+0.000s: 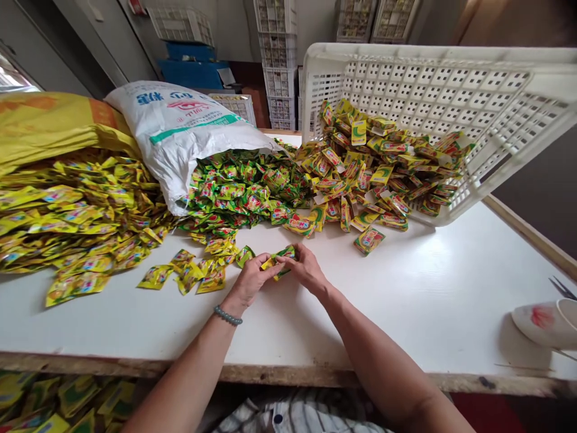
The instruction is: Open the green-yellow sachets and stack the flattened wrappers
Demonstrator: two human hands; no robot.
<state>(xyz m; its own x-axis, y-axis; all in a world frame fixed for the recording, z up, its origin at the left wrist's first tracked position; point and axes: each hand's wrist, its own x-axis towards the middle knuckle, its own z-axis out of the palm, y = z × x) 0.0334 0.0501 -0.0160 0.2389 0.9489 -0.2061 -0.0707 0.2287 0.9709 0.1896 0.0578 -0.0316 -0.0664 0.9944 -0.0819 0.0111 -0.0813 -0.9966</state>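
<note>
My left hand and my right hand meet over the white table, their fingers closed round small green and yellow packets. Whether these are one item or several I cannot make out. Just behind my left hand lies a green packet. Several yellow packets lie to the left. Green packets spill from a white sack behind my hands. Small yellow boxes are heaped at the back right, and a single box lies before them.
A tipped white crate stands behind the boxes. A yellow sack and a large heap of yellow packets fill the left. A white cup is near the right edge. Stacked crates stand beyond the table.
</note>
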